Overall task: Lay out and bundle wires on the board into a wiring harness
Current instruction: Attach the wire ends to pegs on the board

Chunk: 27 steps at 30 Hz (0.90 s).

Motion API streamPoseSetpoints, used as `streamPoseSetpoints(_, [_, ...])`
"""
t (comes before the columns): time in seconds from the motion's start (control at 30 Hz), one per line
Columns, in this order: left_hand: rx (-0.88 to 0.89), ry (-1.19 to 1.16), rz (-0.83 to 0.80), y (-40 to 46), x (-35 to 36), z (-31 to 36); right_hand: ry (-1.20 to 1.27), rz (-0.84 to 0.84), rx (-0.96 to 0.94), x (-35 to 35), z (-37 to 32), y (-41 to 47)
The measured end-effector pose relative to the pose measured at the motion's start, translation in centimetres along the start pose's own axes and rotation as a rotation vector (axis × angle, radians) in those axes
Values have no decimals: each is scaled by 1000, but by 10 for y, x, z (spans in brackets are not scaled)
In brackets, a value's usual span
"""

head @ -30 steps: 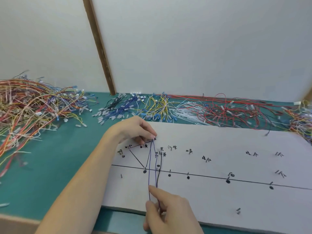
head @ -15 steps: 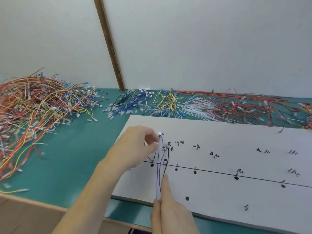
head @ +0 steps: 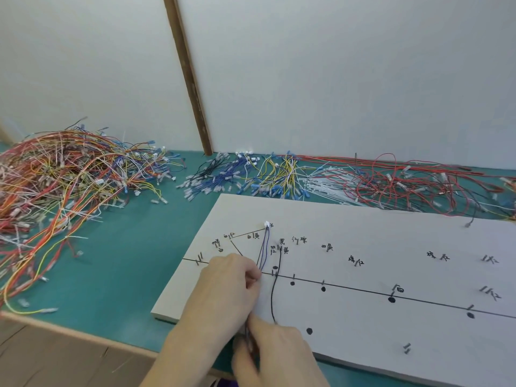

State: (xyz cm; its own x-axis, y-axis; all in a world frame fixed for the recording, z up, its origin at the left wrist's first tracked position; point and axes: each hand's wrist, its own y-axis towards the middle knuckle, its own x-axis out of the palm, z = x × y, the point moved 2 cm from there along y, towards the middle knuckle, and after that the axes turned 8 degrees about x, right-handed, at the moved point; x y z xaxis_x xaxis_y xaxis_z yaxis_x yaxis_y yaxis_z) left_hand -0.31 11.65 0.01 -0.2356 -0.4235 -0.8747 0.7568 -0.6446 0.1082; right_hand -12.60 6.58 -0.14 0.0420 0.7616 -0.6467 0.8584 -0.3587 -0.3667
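A white layout board (head: pixel 363 233) with a drawn black line, dots, pins and handwritten labels lies on the green table. Thin blue and purple wires (head: pixel 264 248) run down from a small white connector (head: pixel 267 225) near the board's upper left. My left hand (head: pixel 227 289) pinches these wires at the drawn line. My right hand (head: pixel 275 356) grips their lower ends at the board's near edge. A black wire (head: pixel 275 289) lies just to the right, curving down toward my right hand.
A big tangle of red, orange and yellow wires (head: pixel 55 191) fills the table's left. Blue (head: pixel 220 180), yellow (head: pixel 279 174), white (head: pixel 326 188) and red (head: pixel 405 185) wire piles line the back wall. A wooden strip (head: pixel 190 79) stands against the wall.
My left hand has let go of the connector at the top and slid down the blue wires to the drawn line. My right hand stays at their lower ends. The view has shifted.
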Motion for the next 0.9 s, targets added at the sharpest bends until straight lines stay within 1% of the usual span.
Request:
streamPoseSetpoints(0.13, [44, 105, -82, 11, -11, -9, 159, -95, -92, -20, 11, -7])
streamPoseSetpoints(0.23, [88, 187, -139, 22, -21, -10, 369, -99, -64, -45, 25, -8])
streamPoseSetpoints(0.27, [113, 234, -160, 27, -24, -9, 429, -63, -69, -53, 30, -6])
streamPoseSetpoints(0.33, [174, 350, -223, 38, -30, -7, 407, 116, -116, -67, 39, 7])
streamPoseSetpoints(0.4, [233, 434, -306, 52, -33, -5, 277, 339, -199, -73, 41, 27])
streamPoseSetpoints(0.43, [252, 444, -349, 59, -34, -5, 199, 412, -249, -73, 37, 37])
streamPoseSetpoints(0.47, [261, 442, -392, 65, -35, -5, 104, 449, -304, -70, 30, 47])
streamPoseSetpoints(0.57, [270, 390, -452, 82, -40, -9, -192, 433, -432, -52, 12, 77])
streamPoseSetpoints(0.63, [261, 338, -444, 90, -46, -19, -273, 396, -448, -43, 8, 90])
streamPoseSetpoints(0.7, [281, 251, -460, 97, -54, -32, -259, 386, -456, -39, 8, 96])
streamPoseSetpoints(0.77, [305, 62, -474, 102, -65, -48, -209, 404, -457, -37, 10, 100])
streamPoseSetpoints(0.83, [282, -136, -451, 106, -75, -61, -197, 424, -464, -37, 12, 102])
streamPoseSetpoints(0.9, [252, -239, -430, 111, -78, -71, -205, 442, -485, -36, 12, 103])
